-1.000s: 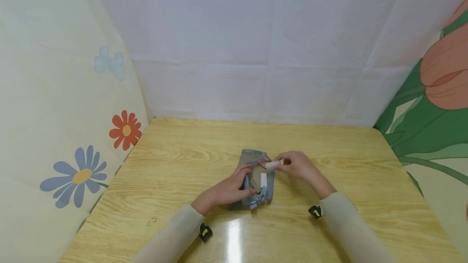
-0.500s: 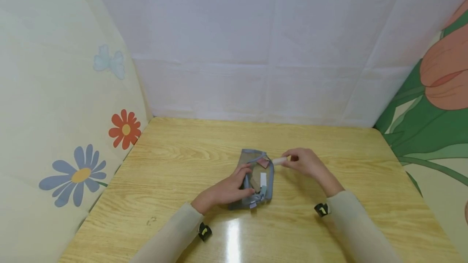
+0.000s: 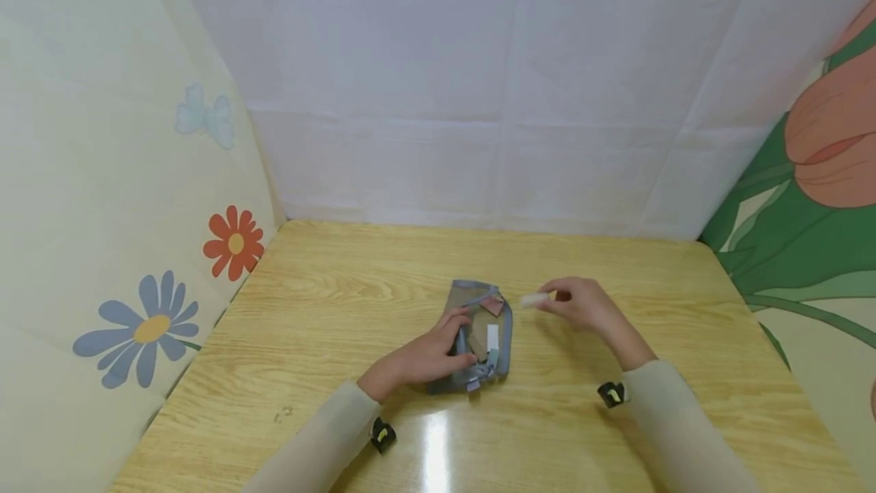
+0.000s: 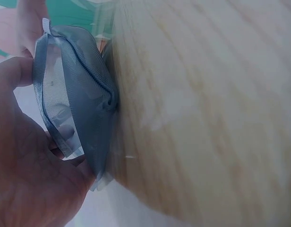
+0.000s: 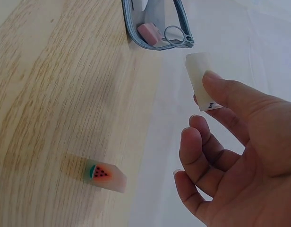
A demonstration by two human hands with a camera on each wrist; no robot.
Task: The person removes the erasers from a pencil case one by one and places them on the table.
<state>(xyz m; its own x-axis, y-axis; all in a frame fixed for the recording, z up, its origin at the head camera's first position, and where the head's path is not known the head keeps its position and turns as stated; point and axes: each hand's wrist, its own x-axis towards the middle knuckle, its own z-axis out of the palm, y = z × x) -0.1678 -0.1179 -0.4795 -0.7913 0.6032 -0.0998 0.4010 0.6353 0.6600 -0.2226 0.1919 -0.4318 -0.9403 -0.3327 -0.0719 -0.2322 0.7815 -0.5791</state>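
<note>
A grey-blue zippered mesh pouch lies on the table with its mouth held apart. My left hand grips its left side, thumb and fingers around the edge in the left wrist view. Inside show a pink eraser, a white block and a brown block. Just right of the pouch, my right hand pinches a white eraser between thumb and index finger, small dark marks at its lower end. Its other fingers curl loosely.
On the table in the right wrist view lies a pale eraser with a watermelon print. The wooden table meets a white sheet at the back and flower-patterned cloth at both sides.
My right hand has drawn the white eraser out of the pouch's mouth and moved rightward with it. The left hand and the pouch have stayed in place.
</note>
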